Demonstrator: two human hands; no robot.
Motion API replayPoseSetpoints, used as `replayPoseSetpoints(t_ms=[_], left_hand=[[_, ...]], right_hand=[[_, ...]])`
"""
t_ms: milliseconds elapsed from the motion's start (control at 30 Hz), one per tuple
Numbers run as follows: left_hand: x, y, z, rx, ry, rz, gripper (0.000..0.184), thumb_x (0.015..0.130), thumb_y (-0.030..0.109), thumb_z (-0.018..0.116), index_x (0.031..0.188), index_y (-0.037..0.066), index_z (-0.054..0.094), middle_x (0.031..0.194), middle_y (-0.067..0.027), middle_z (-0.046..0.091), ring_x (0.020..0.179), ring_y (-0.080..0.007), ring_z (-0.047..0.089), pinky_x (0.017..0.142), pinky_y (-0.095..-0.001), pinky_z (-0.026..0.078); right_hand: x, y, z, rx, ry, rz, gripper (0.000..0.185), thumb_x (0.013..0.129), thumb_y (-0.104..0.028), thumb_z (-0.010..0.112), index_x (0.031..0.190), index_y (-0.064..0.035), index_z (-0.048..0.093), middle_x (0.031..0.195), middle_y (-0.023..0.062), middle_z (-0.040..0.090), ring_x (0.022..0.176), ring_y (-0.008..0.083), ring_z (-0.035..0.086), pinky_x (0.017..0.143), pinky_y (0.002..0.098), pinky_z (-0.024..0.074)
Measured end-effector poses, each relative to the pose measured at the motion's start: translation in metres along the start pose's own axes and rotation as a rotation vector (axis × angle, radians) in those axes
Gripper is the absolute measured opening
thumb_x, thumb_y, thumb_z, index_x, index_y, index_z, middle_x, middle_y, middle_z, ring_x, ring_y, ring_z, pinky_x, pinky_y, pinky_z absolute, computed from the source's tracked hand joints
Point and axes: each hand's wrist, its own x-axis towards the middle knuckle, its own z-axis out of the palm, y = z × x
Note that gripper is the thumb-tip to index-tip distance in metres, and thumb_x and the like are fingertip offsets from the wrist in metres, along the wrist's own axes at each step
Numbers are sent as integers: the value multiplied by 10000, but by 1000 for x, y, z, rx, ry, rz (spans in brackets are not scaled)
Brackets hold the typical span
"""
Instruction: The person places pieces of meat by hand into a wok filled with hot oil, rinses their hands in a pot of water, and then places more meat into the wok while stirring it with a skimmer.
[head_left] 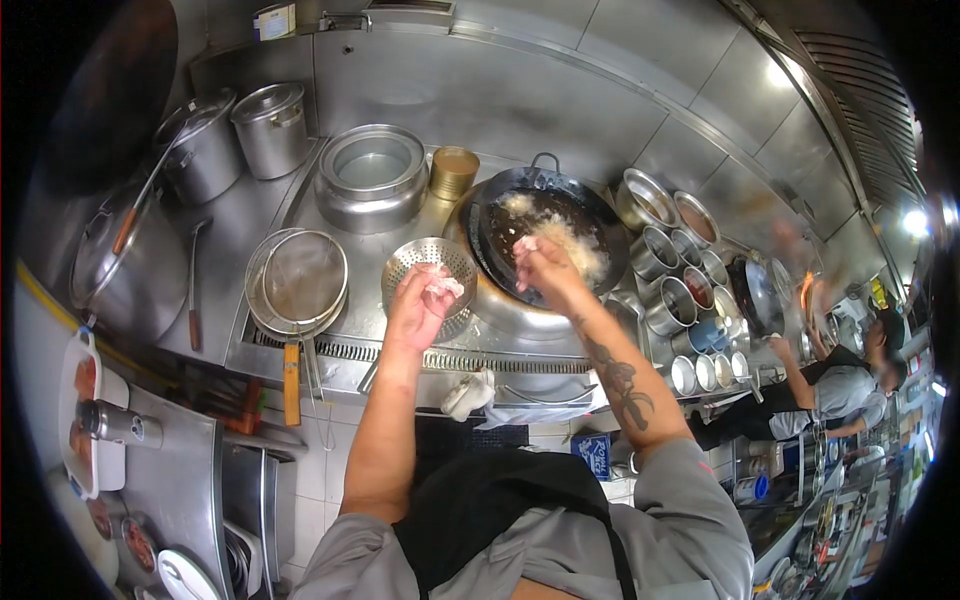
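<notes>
My left hand (420, 306) is raised over the perforated metal strainer (402, 262), its fingers curled round pale raw pieces (446, 287). Over the front left part of the black wok (603, 225), my right hand (542, 268) has its fingers pinched on a small pale piece (529, 243). Dark oil fills the wok, and light frothy bubbles (575, 245) spread around pieces in it. Part of the wok's near side is hidden behind my right hand and forearm.
Left of the strainer are a sieve (303, 280) and a large pot (370, 205). A tin (455, 172) stands behind. Metal containers (670, 305) crowd the right, with co-workers (840, 385) beyond. A white cloth (468, 394) hangs at the front edge.
</notes>
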Motion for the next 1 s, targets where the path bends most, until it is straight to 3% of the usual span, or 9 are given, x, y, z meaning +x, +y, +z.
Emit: replayPoseSetpoints(t_ms=[100,200,333,367,400,567,667,800,1000], left_hand=[[-1,4,-6,27,27,16,61,889,92,558,948,78,568,889,-73,615,771,-202,607,656,-295,511],[-5,3,-8,10,28,24,64,902,106,571,962,84,569,896,-66,617,779,-199,613,675,-306,523],[-10,3,-6,18,-18,14,84,911,101,559,992,78,558,893,-64,616,800,-203,625,700,-326,537],[-13,3,-4,23,-23,10,92,912,101,558,1000,75,555,892,-65,616,806,-206,628,706,-330,539],[-15,3,-2,35,-31,-2,104,909,93,556,1009,69,549,895,-70,617,821,-213,631,711,-332,540],[-29,5,2,137,-59,-54,168,890,46,547,1056,31,527,922,-100,624,889,-246,640,744,-330,537],[-34,8,-1,166,-89,-56,244,861,-9,503,1103,7,520,962,-96,606,922,-268,630,763,-317,517],[-30,5,6,177,-80,-63,255,883,8,523,1138,-8,512,945,-111,630,918,-252,640,734,-292,524],[-22,-15,8,600,-158,-23,254,883,11,538,1134,-8,570,968,-85,639,866,-163,625,725,-259,496]], right_hand=[[-7,-46,-7,103,113,34,228,933,-165,468,1057,8,549,873,80,585,677,173,582,598,280,504],[-11,-58,-44,-248,148,-110,295,926,-180,488,1123,21,576,912,107,654,758,155,618,616,275,515],[2,-34,-94,-777,212,-68,170,899,-83,553,1043,4,580,804,55,648,652,117,592,571,231,476],[17,-2,-122,-897,259,-84,79,844,-43,594,919,-24,613,740,41,638,592,111,573,547,247,470],[20,16,-131,-1250,240,-292,61,812,-79,616,834,-25,633,677,67,616,568,135,571,545,290,468],[26,73,-120,-1302,196,-30,167,799,-178,641,869,-28,663,728,139,638,626,172,612,600,325,485],[30,52,-102,-1304,240,-94,168,816,-169,631,896,-27,668,742,151,652,675,172,637,613,324,493],[8,-2,-47,-572,117,-126,317,904,-273,571,1053,4,607,867,154,659,700,259,658,625,338,533],[-30,4,37,176,-232,496,364,940,-345,531,1091,-14,547,929,128,645,798,205,649,668,312,539]])
